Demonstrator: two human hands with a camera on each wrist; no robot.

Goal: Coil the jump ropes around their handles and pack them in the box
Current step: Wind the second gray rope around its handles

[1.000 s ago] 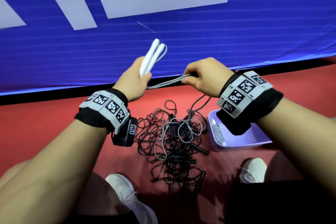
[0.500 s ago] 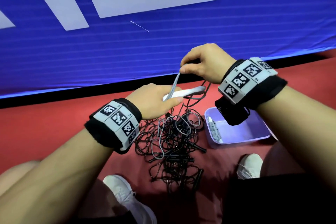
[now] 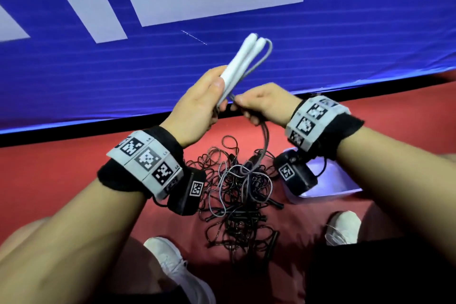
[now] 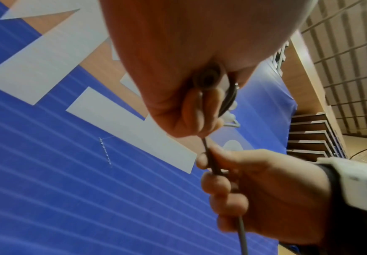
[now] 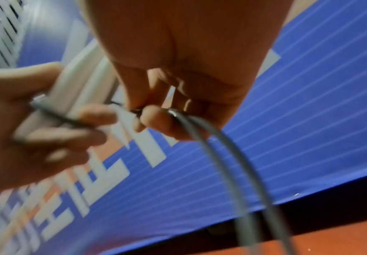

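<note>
Since half a second before, the left hand [image 3: 197, 106] had swung the white handles [image 3: 240, 63] from lying level up to pointing far and right, and the right hand [image 3: 265, 105] had dropped to just beside them. The left hand's fingers were curled round the lower ends of the two handles, held side by side. The right hand's thumb and fingers pinched the grey rope [image 3: 262, 145] right at the handles' base, the two hands almost touching. From there the rope hung down to the tangle of black ropes [image 3: 237, 195] on the red floor [image 3: 61, 168], near and between the wrists. The lilac box [image 3: 345, 187] sat to the right of the tangle, partly hidden under the right wrist.

The head view alone showed the tangle and the box, and a loop of grey rope bending round the handles' far tips. The left wrist view showed the rope running taut from the left fist into the right hand [image 4: 254, 189]. The right wrist view, blurred, showed two strands of rope [image 5: 232, 172] leaving the pinch.
</note>
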